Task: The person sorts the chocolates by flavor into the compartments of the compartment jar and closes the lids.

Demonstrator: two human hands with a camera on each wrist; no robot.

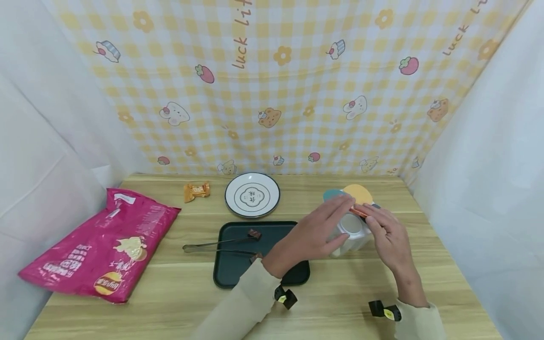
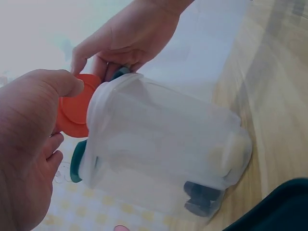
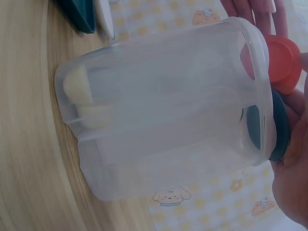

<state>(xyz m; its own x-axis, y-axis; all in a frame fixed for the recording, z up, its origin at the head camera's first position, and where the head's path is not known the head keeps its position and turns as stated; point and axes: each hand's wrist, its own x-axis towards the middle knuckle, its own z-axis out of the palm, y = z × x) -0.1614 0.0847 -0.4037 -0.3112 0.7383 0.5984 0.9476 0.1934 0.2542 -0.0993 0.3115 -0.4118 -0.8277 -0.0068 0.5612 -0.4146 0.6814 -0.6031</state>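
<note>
Hands meet at a clear plastic container [image 1: 352,233] with coloured flip lids, standing on the wooden table [image 1: 340,302] just right of a dark tray [image 1: 238,274]. The left hand [image 1: 316,231] lies over its top with straight fingers, thumb on the orange lid [image 2: 74,111]; the right hand [image 1: 388,236] pinches that lid's edge. Lifting it cleanly seems to call for steadying the body while raising one edge. Small dark pieces [image 2: 202,197] sit in one compartment, pale ones [image 3: 86,98] in others. Metal tongs [image 1: 221,246] rest on the tray, near a plate [image 1: 252,194] and a crisp bag [image 1: 102,245].
</note>
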